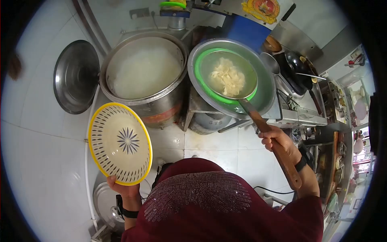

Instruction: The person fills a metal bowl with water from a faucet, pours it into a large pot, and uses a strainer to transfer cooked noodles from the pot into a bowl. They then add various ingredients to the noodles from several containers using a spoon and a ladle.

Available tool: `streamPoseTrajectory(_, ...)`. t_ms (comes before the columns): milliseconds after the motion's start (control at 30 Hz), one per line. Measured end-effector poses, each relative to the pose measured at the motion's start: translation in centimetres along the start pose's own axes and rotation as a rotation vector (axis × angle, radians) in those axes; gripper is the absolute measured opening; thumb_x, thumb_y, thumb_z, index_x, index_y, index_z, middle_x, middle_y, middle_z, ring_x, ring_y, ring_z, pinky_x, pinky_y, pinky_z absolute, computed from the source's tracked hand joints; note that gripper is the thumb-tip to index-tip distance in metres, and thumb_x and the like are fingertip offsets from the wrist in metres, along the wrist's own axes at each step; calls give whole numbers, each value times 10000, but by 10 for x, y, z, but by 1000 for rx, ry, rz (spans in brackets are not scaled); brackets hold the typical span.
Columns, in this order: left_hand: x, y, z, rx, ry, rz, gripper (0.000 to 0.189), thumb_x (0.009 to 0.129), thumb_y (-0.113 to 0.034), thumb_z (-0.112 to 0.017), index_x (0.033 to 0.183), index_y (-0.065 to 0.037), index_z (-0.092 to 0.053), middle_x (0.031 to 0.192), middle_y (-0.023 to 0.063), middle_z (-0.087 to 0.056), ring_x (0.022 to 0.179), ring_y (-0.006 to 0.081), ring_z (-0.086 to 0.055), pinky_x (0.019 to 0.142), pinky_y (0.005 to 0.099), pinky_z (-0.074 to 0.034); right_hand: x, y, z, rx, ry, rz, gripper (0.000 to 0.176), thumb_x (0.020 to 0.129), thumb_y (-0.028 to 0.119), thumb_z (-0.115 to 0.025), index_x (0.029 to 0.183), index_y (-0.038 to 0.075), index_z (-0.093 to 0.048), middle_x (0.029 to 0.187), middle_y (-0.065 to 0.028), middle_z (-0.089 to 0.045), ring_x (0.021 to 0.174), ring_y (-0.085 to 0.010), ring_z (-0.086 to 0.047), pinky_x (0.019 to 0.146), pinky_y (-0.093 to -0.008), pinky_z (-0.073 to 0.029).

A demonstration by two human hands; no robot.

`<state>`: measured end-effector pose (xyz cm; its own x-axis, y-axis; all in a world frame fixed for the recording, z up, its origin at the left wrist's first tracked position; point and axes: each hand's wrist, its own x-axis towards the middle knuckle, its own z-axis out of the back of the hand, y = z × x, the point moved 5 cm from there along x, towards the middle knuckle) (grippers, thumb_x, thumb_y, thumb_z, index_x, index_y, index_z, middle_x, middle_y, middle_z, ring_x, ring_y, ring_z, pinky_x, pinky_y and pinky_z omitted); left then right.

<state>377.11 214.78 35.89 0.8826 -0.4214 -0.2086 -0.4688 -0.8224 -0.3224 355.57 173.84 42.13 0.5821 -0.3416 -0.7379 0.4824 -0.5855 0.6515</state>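
My left hand (124, 188) grips the lower rim of a cream plastic colander (109, 135) with a yellow edge; it is tilted so that its inside faces me, with nothing in it. My right hand (282, 143) is wrapped round the wooden handle (258, 117) of a round strainer. Pale, flat pieces of food (228, 76), like noodle or dumpling pieces, lie in the strainer's bowl. The strainer rests within a green plastic basket (198, 69) in a wide metal basin (194, 86) of cloudy water.
A large steel pot (161, 96) of whitish, steaming liquid stands left of the basin. Its dark metal lid (76, 76) is against the wall on the left. A ladle (271, 64) and a black wok (296, 62) are at the right. A gas cylinder (210, 122) stands under the basin.
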Motion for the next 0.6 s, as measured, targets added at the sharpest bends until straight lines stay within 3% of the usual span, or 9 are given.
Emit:
streamPoseTrajectory(200,-6,4,-9,-7,72,18,595,624,-120,-478,1201,-24,-368,1175,158,-443,1083,311,-440,910,477,-356,-25,17,8,-5,26,115,180,747,45,-488,897,-47,-450,679,-67,-496,465,-56,-449,360,-171,-360)
streamPoseTrajectory(400,-9,6,-13,-11,60,24,595,621,-140,-478,1197,-30,-378,1178,157,-444,1075,312,-446,905,479,-359,-52,48,11,-390,-113,188,168,690,31,-530,820,-37,-448,654,-74,-502,464,-104,-483,359,-231,-384)
streamPoseTrajectory(533,-12,6,-17,24,13,4,587,619,-169,-476,1185,-39,-396,1168,145,-456,1064,307,-456,894,471,-373,-45,59,10,-597,-71,70,139,696,29,-539,783,-7,-436,598,-54,-474,427,-105,-464,342,-228,-363)
streamPoseTrajectory(600,-14,9,-21,31,-30,9,580,617,-191,-477,1175,-46,-409,1150,133,-474,1046,301,-472,881,464,-387,-42,66,6,-557,-70,68,132,703,41,-536,779,-7,-440,594,-50,-476,424,-99,-462,341,-221,-359)
